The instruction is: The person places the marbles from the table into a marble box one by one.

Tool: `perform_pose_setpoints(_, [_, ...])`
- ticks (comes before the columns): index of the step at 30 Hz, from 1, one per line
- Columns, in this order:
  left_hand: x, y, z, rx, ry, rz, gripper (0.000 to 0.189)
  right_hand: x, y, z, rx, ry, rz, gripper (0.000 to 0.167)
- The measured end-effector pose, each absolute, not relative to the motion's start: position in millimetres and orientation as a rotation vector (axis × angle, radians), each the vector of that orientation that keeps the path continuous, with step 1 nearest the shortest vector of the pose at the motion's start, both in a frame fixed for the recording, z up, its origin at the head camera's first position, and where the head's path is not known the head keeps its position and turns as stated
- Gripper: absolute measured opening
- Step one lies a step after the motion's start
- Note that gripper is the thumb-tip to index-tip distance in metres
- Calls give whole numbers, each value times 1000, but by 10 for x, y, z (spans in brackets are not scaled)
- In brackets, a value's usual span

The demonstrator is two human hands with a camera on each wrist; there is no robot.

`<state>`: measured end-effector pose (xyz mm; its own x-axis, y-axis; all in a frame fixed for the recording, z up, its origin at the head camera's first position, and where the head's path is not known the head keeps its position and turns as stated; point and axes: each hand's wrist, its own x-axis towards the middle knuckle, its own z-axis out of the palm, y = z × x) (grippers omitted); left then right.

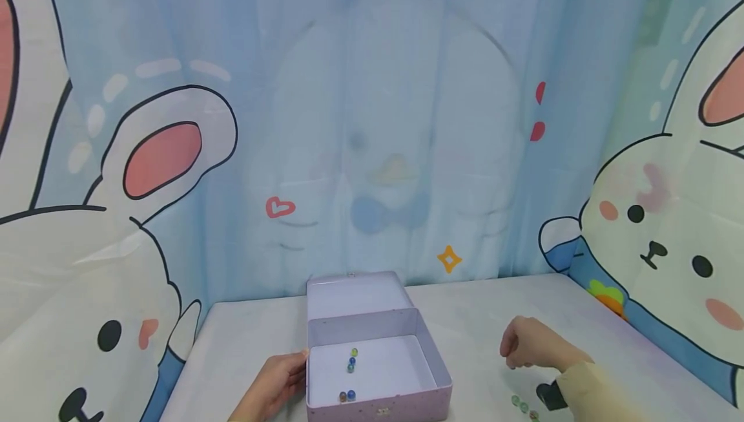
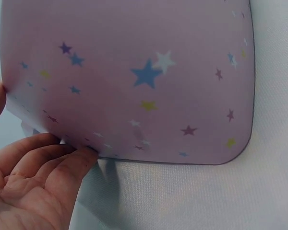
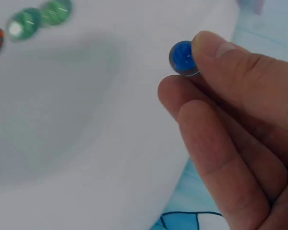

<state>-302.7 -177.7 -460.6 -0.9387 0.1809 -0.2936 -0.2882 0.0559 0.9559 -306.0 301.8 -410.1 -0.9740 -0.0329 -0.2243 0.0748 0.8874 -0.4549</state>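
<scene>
A pale purple tin box stands on the table with its lid swung back. Inside it lie several glass marbles, some toward the front and others farther back. My left hand grips the box's left side, thumb up at the rim; in the left wrist view the fingertips meet the lower edge of its star-printed wall. To the right of the box, above the table, my right hand pinches a blue marble between thumb and forefinger.
On the white table, green marbles and a reddish striped one lie in a row below the right hand. A dark camera mount sits at the right wrist. Blue curtains with cartoon rabbits hang around the table.
</scene>
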Motion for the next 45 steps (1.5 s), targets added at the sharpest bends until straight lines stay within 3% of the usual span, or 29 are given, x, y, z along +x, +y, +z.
perform_pose_setpoints(11, [-3033, -1782, -4614, -101, 1987, 1950, 64, -3068, 3108, -3799, 3, 2878, -686, 12])
perform_pose_setpoints(18, [-3072, -1787, -4606, -147, 1997, 1943, 62, -3151, 2890, -3692, -34, 2883, -682, 11])
perform_pose_setpoints(33, [-3078, -1804, -4631, -52, 1989, 1991, 59, -3418, 1457, -3545, -433, 2925, -792, 10])
perform_pose_setpoints(45, [-3096, -1797, -4637, -33, 2006, 2009, 56, -3529, 426, -3854, -694, 2790, -760, 12])
